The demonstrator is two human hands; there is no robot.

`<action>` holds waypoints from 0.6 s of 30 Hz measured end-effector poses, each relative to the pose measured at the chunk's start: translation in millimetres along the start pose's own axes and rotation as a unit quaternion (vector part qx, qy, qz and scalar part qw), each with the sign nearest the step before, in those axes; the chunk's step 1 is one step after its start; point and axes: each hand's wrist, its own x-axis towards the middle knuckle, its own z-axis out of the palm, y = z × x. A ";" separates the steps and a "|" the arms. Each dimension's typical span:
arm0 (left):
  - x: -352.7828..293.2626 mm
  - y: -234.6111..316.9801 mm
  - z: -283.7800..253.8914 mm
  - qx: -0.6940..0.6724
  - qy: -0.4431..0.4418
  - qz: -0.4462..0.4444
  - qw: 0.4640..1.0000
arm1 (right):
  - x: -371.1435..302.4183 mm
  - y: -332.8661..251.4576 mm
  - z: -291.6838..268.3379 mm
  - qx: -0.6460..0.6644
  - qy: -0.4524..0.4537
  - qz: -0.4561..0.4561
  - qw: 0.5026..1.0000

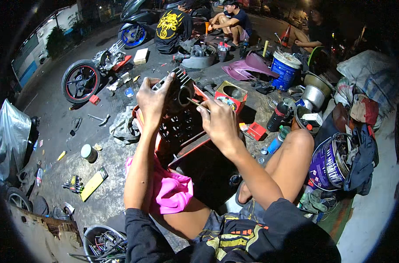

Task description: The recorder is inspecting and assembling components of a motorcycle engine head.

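My left hand (151, 100) grips a finned metal engine cylinder (180, 84) and keeps it tilted, its round bore facing toward my right hand. In my right hand (220, 124) is a thin stick-like tool (193, 102), pinched between the fingers. Its tip reaches the rim of the bore; whether it touches the metal I cannot tell. Below both hands sits a red-edged tray or toolbox (190, 150) with dark parts in it. A bright pink cloth (172, 189) lies over my left thigh.
Beyond my right hand stands a red box (231, 94). A hammer (99, 119), a jar (89, 153) and a yellow pack (94, 184) lie left. Buckets (285, 70) and bottles (277, 116) crowd the right. Further off are a wheel (80, 82) and several seated people (233, 24).
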 end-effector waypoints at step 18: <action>-4.1 -5.0 -2.2 -0.006 0.008 0.007 1.000 | -4.2 -1.1 -5.5 0.059 0.009 0.033 0.998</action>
